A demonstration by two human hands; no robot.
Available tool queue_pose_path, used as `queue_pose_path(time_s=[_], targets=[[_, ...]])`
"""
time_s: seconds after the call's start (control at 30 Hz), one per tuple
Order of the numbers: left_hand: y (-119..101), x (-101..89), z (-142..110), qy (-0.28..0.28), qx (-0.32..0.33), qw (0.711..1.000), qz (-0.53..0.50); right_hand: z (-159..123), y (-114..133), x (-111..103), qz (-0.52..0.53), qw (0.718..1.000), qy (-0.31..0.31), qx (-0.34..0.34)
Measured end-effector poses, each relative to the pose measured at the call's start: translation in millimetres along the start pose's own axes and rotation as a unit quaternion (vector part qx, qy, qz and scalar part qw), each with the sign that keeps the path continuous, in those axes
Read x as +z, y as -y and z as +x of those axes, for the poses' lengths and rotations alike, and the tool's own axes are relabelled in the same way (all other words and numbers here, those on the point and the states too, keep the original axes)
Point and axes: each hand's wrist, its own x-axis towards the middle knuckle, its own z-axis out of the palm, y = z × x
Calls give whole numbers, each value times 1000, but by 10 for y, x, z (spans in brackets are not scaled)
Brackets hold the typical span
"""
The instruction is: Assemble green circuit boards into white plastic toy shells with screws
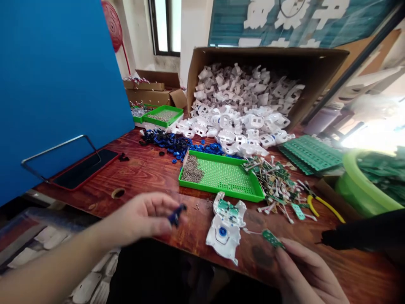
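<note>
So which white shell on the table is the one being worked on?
Start at the green tray mid-table. Just in front of it, between the left hand and right hand, lies one white shell. Unlike the piled shells, it lies alone and holds a green board and blue ring.

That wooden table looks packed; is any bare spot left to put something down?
Yes: bare wood lies between the phone and the green tray, around the round hole. Right of the tray, the circuit-board pile and pliers crowd it.

Small assembly workshop: wooden bench (136, 169) crowded with a tipped cardboard box (316, 67) spilling white plastic housings (240, 114), green trays (234, 177) of screws, heaps of blue rings (180, 143), and stacked circuit boards (306, 154).
</note>
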Motion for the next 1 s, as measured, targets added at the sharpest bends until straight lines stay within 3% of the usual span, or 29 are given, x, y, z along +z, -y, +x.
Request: queue_pose_path(time_s=[0.1, 0.17, 0.23, 0.37, 0.57, 0.67, 0.83, 1.0], targets=[[248, 523, -247, 149, -52, 978, -137, -102, 289, 183, 105, 985, 133, 13], [359, 750, -317, 189, -64, 960, -197, -178, 427, 317, 154, 963, 220, 38], [420, 878, -336, 195, -60, 951, -234, -254, 491, 396, 184, 946, 253, 79], [439, 930, -348, 190, -47, 942, -271, -365, 474, 347, 194, 949, 234, 79], [423, 951, -405, 196, -64, 929, -306, -403, 513, 236, 73, 962, 262, -33], [476, 999, -404, 202, -72, 918, -333, -424, 542, 240, 64, 960, 267, -63], [570, 1069, -368, 174, -82, 901, -389, -478, 473, 267, 79, 953, 293, -8], [523, 1085, -377, 120, -107, 899, -408, -508, 401, 345, 144, 967, 199, 70]])
